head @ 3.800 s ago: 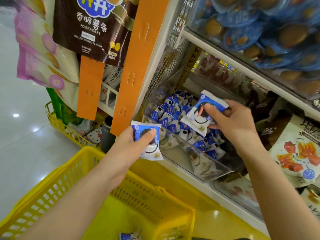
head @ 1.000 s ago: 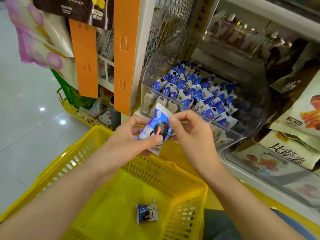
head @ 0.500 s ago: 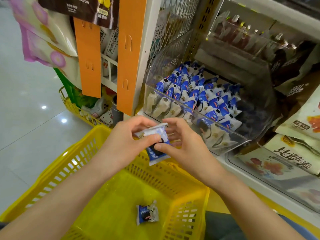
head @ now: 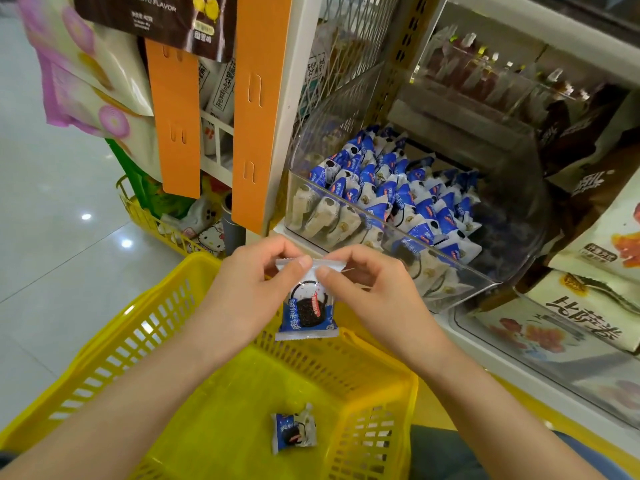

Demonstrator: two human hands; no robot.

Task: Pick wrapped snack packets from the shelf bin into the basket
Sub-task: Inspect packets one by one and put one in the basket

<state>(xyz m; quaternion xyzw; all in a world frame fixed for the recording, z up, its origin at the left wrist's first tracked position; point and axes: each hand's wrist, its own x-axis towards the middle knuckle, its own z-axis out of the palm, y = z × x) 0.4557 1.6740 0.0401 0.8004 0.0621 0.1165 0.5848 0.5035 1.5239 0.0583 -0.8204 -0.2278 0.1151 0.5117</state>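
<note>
Both hands hold one blue-and-white snack packet [head: 308, 310] by its top seam above the far rim of the yellow basket [head: 114, 344]. My left hand [head: 252, 289] pinches the seam's left end, my right hand [head: 374, 292] pinches its right end, and the packet hangs upright with its cookie picture facing me. Another packet [head: 293, 429] lies on the basket floor. Behind the hands, the clear shelf bin [head: 512, 258] holds several more of the same packets [head: 391, 192].
Orange hanging strips [head: 258, 109] and hanging snack bags [head: 86, 67] are on the left of the shelf post. Large snack bags [head: 595, 244] fill the shelf to the right. A second yellow basket [head: 156, 223] stands on the shiny floor at the left.
Earlier each hand held its own packet by the bin. The hands then came together over the basket, turned a packet upright and now hold it by its top seam.
</note>
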